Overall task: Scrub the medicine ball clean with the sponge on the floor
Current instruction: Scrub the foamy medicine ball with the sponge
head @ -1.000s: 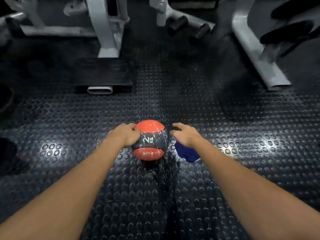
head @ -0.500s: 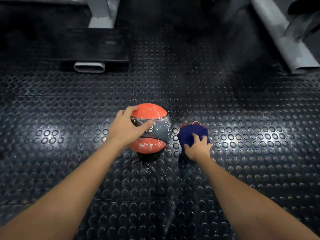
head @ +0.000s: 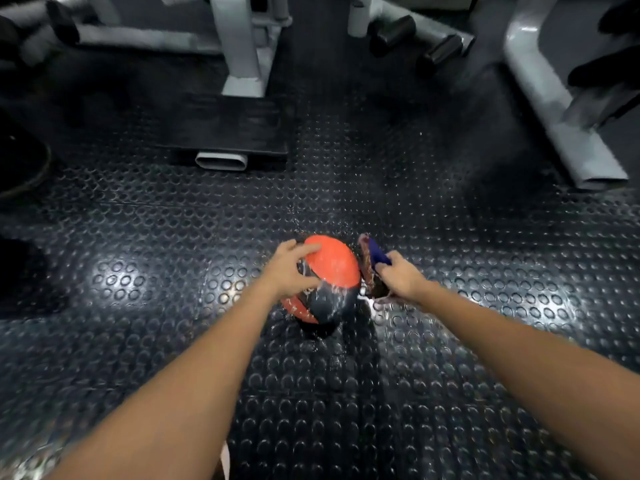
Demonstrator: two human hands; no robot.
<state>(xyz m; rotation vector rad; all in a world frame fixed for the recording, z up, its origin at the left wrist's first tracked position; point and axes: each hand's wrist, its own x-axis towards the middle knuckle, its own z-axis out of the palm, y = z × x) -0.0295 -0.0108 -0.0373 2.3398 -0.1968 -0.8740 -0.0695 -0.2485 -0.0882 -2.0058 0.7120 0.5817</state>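
Looking down along both bare forearms, we see our hands working low over a black rubber floor covered in raised round studs. Our left hand lies spread over the medicine ball, fingers curved around its upper left side and thumb reaching across the dark middle band, so it grips the ball and steadies it on the floor. The ball is orange at its top and bottom with a dark band between, and white streaks of foam or water glisten on that band. Small droplets also shine on the floor around it.

Our right hand holds the sponge, fingers curled over its blue back. The sponge stands on edge just right of the ball, its brownish scrubbing face turned toward the ball's right side; we cannot tell whether that face actually touches the ball or sits just beside it.

Farther off, grey metal legs of gym machines stand on the floor, one dark base plate lying straight beyond the ball, and another grey tube slants away at the upper right. Bright patches of light reflect off the studs on either side of us.
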